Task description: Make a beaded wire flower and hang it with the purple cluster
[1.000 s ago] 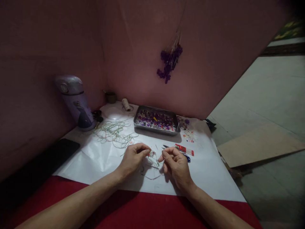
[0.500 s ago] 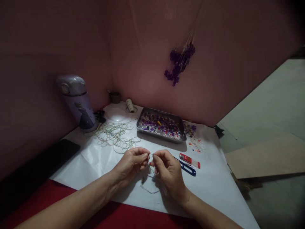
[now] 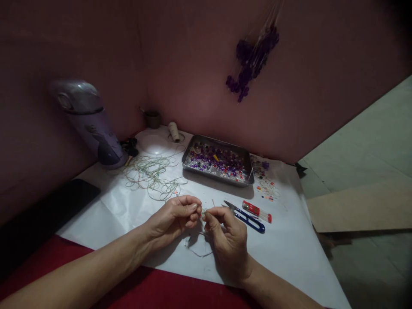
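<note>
1. While I am watching from within the room, the person's two hands are meeting low over a white sheet, fingertips close together.

2. Left hand: thumb and forefinger are pinching together, the other fingers curling in beneath; whether a thread end or something else is lying in that pinch, I cannot tell.

3. Right hand: thumb and forefinger are closing on the near side of a small beaded piece, the remaining fingers folding toward the palm.

4. Workpiece: the pale beaded piece, showing a touch of red, is sitting between the two sets of fingertips, partly hidden by them. A thin loop of thread is lying on the sheet just below; any join between them is too small to see.

5. Step in hand (judged): the fingers are apparently working fine thread through or around the beads.

6. Next move (judged): handling so small a piece is calling for a steady right-hand pinch and a fine, gentle left-hand pull.

7. Surroundings: blue-handled snips and a red-capped tube are lying beside the right hand; a metal tray is holding assorted beads beyond.
</note>
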A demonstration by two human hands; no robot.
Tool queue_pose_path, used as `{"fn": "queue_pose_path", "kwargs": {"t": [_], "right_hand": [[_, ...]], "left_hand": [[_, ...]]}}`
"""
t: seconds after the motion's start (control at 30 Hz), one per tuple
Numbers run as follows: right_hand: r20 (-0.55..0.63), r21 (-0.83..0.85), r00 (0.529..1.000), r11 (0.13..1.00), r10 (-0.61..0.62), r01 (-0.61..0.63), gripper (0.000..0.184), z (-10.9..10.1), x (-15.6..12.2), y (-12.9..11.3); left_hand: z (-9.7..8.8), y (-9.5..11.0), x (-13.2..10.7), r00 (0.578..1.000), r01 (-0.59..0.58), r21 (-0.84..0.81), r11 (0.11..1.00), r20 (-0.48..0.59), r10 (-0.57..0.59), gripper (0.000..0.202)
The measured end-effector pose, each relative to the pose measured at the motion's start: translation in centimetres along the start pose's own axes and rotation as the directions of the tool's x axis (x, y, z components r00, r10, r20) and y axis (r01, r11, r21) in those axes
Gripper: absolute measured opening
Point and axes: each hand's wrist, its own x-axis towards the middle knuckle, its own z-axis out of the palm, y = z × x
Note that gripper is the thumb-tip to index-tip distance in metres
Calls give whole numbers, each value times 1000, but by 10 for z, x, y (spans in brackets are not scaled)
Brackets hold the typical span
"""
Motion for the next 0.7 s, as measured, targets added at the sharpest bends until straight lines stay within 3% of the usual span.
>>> {"fn": "queue_pose_path", "kwargs": {"t": [0.2,0.7], "right_hand": [[41,-87,999,996,-12,15,9,-2,-1,1],[91,-33,995,999,36,-33,12,-2,-3,0]], "left_hand": [[0,-3,-1,1000,11,-5,1000,12,-11,10],[5,-5,-3,1000,17,71,997,-13,-17,15]]}}
